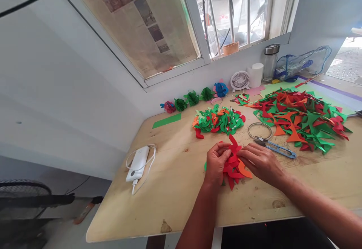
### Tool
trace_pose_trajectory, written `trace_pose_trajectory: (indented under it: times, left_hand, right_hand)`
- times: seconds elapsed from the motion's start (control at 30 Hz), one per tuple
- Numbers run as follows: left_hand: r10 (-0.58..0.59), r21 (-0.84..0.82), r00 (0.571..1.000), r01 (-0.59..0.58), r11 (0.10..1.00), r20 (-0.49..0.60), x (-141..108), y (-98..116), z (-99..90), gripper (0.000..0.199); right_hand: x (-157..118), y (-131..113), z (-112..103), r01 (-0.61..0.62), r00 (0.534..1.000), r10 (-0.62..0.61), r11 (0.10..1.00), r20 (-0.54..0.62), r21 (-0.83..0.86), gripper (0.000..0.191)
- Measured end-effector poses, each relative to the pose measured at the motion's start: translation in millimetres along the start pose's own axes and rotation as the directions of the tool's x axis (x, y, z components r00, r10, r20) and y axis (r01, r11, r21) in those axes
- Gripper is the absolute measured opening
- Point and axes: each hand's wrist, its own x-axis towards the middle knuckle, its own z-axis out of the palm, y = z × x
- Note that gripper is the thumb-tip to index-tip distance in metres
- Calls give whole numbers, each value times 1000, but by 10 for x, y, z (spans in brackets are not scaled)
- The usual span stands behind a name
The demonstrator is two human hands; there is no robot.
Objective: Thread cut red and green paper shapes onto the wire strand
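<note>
Between my two hands is a red paper piece (234,148) with curved, pointed ends. My left hand (217,162) pinches its left side between thumb and fingers. The fingertips of my right hand (258,160) close on its right edge. Just beneath, a small pile of red and orange paper pieces (233,170) lies on the wooden table (169,188), with a bit of green showing by my left wrist. Behind my hands sits a heap of green, orange and red curved pieces (220,120).
Blue-handled snips (278,149) and a metal ring (259,130) lie right of centre, before a big heap of paper scraps (305,117). A white power bank (138,163) with cable lies left. Paper ornaments (192,98), a small fan (240,80) and a glass bottle (270,62) line the wall.
</note>
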Motion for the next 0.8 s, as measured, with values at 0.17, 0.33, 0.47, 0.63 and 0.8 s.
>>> trace_pose_trajectory:
  times: [0.17, 0.33, 0.47, 0.63, 0.8]
  left_hand:
    - [4, 24, 998, -3, 1000, -61, -1, 26, 21, 30]
    - [-9, 33, 998, 11, 999, -68, -4, 26, 29, 30]
    - [-14, 34, 999, 15, 999, -39, -14, -3, 40, 31]
    - [11, 73, 1000, -11, 997, -2, -28, -28, 48, 27]
    - [-12, 155, 998, 3, 988, 58, -28, -75, 45, 30]
  right_hand:
    - [7, -13, -4, -45, 998, 44, 999, 39, 28, 12]
    - [20, -46, -38, -134, 990, 129, 987, 54, 87, 11]
    - [14, -53, -44, -231, 972, 224, 969, 74, 93, 13]
    - [8, -57, -42, -365, 927, 349, 923, 136, 124, 22]
    - [49, -63, -64, -511, 859, 487, 833, 158, 211, 26]
